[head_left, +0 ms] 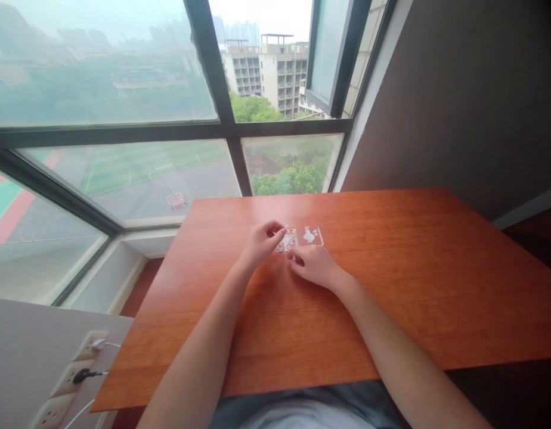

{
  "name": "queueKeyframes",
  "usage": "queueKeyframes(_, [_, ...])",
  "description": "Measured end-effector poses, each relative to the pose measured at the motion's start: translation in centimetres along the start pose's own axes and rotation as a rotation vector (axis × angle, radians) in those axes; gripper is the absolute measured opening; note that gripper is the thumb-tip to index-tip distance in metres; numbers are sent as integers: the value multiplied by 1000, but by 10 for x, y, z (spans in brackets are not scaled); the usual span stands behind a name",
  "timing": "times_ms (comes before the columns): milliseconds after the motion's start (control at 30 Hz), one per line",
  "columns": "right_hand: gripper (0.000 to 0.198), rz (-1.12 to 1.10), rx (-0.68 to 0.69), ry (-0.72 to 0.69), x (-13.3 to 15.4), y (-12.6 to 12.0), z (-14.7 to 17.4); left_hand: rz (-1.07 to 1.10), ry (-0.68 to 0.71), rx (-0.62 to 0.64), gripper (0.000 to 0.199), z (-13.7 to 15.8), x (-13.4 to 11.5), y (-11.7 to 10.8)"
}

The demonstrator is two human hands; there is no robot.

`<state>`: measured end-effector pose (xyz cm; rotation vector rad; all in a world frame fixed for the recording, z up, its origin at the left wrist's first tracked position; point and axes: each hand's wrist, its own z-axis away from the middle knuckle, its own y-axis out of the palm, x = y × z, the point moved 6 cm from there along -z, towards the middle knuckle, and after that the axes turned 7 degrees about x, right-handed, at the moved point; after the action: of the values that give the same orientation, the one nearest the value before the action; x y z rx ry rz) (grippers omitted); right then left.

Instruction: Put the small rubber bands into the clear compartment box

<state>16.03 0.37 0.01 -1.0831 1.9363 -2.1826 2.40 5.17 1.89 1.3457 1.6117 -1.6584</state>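
Observation:
A small clear sheet (291, 237) with printed round and coloured designs lies on the wooden table, between my hands. My left hand (259, 243) is at its left side, thumb and fingertips closed together over the edge. At the lower edge is my right hand (318, 265), its fingers curled and thumb tip close to the index finger. Anything between those right fingertips is too small to make out. Just right of the sheet lies a flat see-through piece (312, 236) with a white figure on it and a pale rounded border. Neither hand touches that piece visibly.
The reddish-brown table (414, 268) reaches toward a window frame (168, 132), with one pane swung open. A grey wall (454, 101) rises at the right. Wall sockets (70, 376) with plugs and cables are at the lower left, beside the table edge.

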Motion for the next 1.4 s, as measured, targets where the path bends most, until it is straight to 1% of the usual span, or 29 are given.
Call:
queueKeyframes(67, [10, 15, 68, -26, 4, 5, 1, -35, 7, -1, 23, 0, 1, 1])
queueKeyframes(133, [10, 25, 93, -19, 5, 7, 1, -52, 18, 6, 22, 0, 1, 4])
queueKeyframes(467, [10, 30, 94, 3, 5, 5, 0, -49, 38, 17, 25, 0, 2, 7])
queueKeyframes(600, [10, 37, 92, -7, 5, 6, 1, -47, 38, 35, 24, 0, 2, 7])
queueKeyframes(867, [10, 38, 83, -13, 6, 6, 1, -50, 24, 26, 23, 0, 1, 6])
queueKeyframes(1000, [10, -1, 68, -13, 6, 2, 1, -66, 21, 21, 25, 0, 3, -2])
queueKeyframes(1067, [12, -36, -1, 42, -4, -6, 0, -83, 9, 19, 27, 1, 4, -12])
queueKeyframes(1167, [16, -79, -197, 207, -30, -24, 3, -72, -52, 3, 32, 3, 11, -28])
queueKeyframes(1233, [20, -73, -309, 309, -48, -34, 6, -53, -109, 25, 39, 4, 18, -32])
queueKeyframes(1267, [21, -57, -329, 356, -56, -36, 8, -46, -135, 41, 43, 4, 22, -32])
queueKeyframes(1333, [23, -18, -306, 434, -68, -36, 9, -28, -171, 74, 51, 5, 30, -28])
queueKeyframes(1400, [22, 13, -276, 462, -74, -33, 9, 5, -175, 103, 59, 4, 36, -21])
